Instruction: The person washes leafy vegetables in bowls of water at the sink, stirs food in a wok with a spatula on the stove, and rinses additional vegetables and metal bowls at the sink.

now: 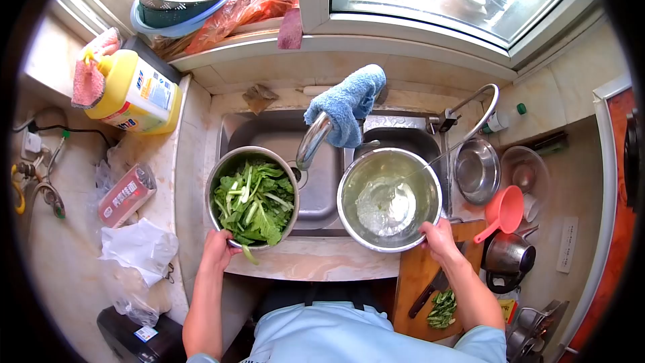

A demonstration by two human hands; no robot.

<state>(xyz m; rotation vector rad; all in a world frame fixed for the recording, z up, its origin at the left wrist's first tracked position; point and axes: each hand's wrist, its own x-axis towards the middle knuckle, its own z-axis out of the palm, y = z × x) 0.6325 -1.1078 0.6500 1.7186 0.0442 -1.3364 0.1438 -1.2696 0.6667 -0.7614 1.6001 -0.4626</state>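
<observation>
My left hand grips the near rim of a metal pot full of leafy greens, over the left side of the sink. One stem hangs over the pot's near edge. On the right, my right hand is closed on the near right rim of a metal bowl that holds clear, rippling water. A thin stream runs into this bowl from a slim curved tap. Between the two vessels stands the main faucet, with a blue cloth draped over it.
A cutting board with a knife and chopped greens lies at the near right. Beyond it are a red ladle, a kettle and a steel bowl. A yellow jug stands at the left.
</observation>
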